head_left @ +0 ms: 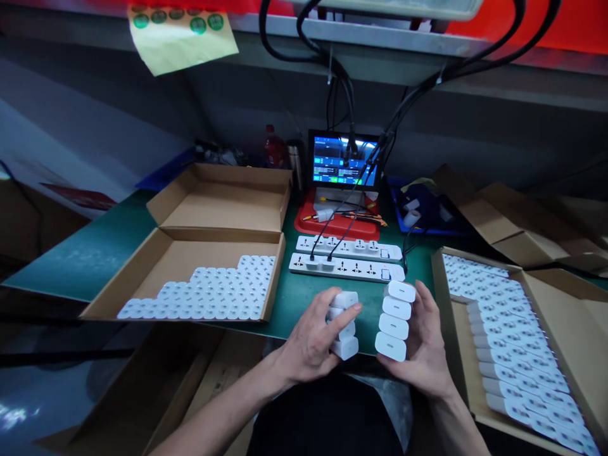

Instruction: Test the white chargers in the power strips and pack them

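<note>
My left hand (311, 339) is closed around a stack of white charger adapters (342, 324) at the near edge of the green table. My right hand (425, 345) grips a second stack of white adapters (395, 320), held upright with their port faces toward me. The two stacks sit side by side, a small gap apart, just in front of two white power strips (346, 258). A cardboard box (152, 278) on the left holds rows of white adapters (213, 294). Another cardboard box (446, 297) on the right is filled with several rows of adapters (508, 335).
A small lit screen (342, 160) stands behind a red tray (332, 223) with pens, black cables plugged into the nearer strip. A blue tray (427, 212) lies right of it. Flattened cardboard (527, 221) lies at the back right, and an open carton (156, 386) stands below the table.
</note>
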`<state>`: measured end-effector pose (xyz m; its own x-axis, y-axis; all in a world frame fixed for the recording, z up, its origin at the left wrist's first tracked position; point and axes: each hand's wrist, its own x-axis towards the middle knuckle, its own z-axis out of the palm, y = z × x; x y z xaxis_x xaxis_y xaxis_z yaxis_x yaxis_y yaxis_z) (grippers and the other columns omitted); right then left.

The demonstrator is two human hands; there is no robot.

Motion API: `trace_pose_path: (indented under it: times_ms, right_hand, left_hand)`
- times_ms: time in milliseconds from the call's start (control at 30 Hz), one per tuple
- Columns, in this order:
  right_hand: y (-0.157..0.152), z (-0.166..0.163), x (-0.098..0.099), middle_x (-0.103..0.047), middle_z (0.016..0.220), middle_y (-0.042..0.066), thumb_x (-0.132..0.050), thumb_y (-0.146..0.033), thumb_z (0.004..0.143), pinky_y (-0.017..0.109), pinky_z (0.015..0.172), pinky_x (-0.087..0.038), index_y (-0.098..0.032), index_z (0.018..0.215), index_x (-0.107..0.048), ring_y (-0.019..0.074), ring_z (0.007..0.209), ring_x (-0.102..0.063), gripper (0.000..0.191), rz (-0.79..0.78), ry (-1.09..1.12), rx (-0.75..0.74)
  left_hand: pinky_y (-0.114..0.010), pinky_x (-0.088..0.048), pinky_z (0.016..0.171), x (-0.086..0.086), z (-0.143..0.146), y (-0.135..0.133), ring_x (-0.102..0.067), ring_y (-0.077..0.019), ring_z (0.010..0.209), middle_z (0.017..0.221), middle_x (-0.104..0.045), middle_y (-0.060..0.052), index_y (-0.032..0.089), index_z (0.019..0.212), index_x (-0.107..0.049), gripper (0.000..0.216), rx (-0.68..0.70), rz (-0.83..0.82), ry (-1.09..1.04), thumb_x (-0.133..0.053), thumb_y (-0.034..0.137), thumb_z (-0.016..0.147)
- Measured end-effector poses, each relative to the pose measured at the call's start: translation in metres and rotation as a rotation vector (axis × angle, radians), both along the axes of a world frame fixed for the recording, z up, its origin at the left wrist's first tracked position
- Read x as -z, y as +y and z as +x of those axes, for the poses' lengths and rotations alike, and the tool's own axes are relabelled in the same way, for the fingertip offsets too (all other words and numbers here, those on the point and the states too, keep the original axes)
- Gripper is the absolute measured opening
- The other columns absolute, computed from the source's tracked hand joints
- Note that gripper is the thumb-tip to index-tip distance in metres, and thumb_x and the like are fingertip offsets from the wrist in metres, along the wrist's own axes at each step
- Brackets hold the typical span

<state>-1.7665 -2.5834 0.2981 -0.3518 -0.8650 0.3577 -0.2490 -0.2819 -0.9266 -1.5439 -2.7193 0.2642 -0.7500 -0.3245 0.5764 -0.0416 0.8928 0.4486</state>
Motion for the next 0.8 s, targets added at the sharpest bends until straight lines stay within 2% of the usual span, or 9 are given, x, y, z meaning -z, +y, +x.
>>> trace_pose_path:
  times_ms: [167, 267, 367, 467, 600, 733, 800]
  right_hand:
    - [-0.002, 0.000, 0.003, -0.043, 0.172, 0.009, -0.094, -0.037, 0.078, 0.056, 0.113, -0.060, -0.047, 0.173, -0.025, 0.0377, 0.154, -0.053, 0.118, 0.017, 0.034, 0.015]
    - [-0.004, -0.006, 0.003, -0.040, 0.173, 0.009, -0.092, -0.040, 0.080, 0.062, 0.119, -0.055, -0.047, 0.173, -0.022, 0.0395, 0.155, -0.049, 0.116, 0.055, 0.150, 0.055]
    - [-0.009, -0.017, 0.007, -0.041, 0.170, 0.012, -0.084, -0.036, 0.084, 0.064, 0.125, -0.046, -0.041, 0.173, -0.026, 0.0398, 0.154, -0.048, 0.107, 0.157, 0.441, 0.084]
    - [-0.018, -0.026, 0.024, -0.048, 0.159, 0.015, -0.077, -0.026, 0.081, 0.061, 0.119, -0.051, -0.034, 0.172, -0.034, 0.0402, 0.145, -0.055, 0.101, 0.352, 0.772, 0.048]
    - [-0.022, -0.030, 0.052, -0.053, 0.154, 0.020, -0.083, -0.030, 0.080, 0.063, 0.106, -0.056, -0.029, 0.164, -0.051, 0.0438, 0.131, -0.061, 0.090, 0.544, 1.072, 0.048]
    - [-0.012, -0.033, 0.058, -0.040, 0.173, 0.018, -0.089, -0.041, 0.087, 0.067, 0.112, -0.051, -0.038, 0.165, -0.051, 0.0475, 0.151, -0.047, 0.087, 0.446, 1.153, 0.020]
    - [-0.003, -0.036, 0.056, -0.038, 0.176, 0.015, -0.084, -0.039, 0.093, 0.070, 0.112, -0.051, -0.042, 0.160, -0.057, 0.0482, 0.155, -0.042, 0.072, 0.365, 1.176, -0.013]
  left_hand:
    - [-0.059, -0.055, 0.111, -0.006, -0.003, 0.006, -0.046, -0.0409, 0.145, 0.163, -0.029, -0.021, 0.032, 0.175, -0.027, 0.103, 0.038, -0.065, 0.047, -0.067, 0.012, 0.082]
    - [-0.063, -0.050, 0.115, -0.006, -0.003, 0.002, -0.044, -0.0437, 0.146, 0.165, -0.028, -0.022, 0.030, 0.176, -0.020, 0.108, 0.032, -0.072, -0.050, -0.069, 0.016, 0.081]
    - [-0.063, -0.051, 0.114, -0.002, -0.008, -0.012, -0.049, -0.0457, 0.141, 0.163, -0.037, -0.024, 0.026, 0.176, -0.022, 0.109, -0.096, -0.019, -0.329, -0.075, 0.024, 0.081]
    - [-0.060, -0.053, 0.109, 0.006, -0.018, -0.028, -0.057, -0.0441, 0.132, 0.157, -0.048, -0.024, 0.023, 0.173, -0.033, 0.105, -0.227, 0.038, -0.613, -0.085, 0.036, 0.083]
    - [-0.058, -0.053, 0.110, 0.017, -0.029, -0.035, -0.058, -0.0449, 0.134, 0.160, -0.049, -0.025, 0.024, 0.173, -0.035, 0.120, -0.294, 0.024, -0.715, -0.096, 0.056, 0.076]
    - [-0.063, -0.046, 0.118, 0.023, -0.027, -0.024, -0.043, -0.0512, 0.153, 0.172, -0.039, -0.027, 0.023, 0.173, -0.035, 0.127, -0.335, -0.043, -0.619, -0.100, 0.061, 0.071]
    - [-0.066, -0.040, 0.123, 0.024, -0.024, -0.014, -0.034, -0.0519, 0.160, 0.174, -0.037, -0.026, 0.021, 0.170, -0.039, 0.120, -0.301, -0.102, -0.536, -0.099, 0.060, 0.073]
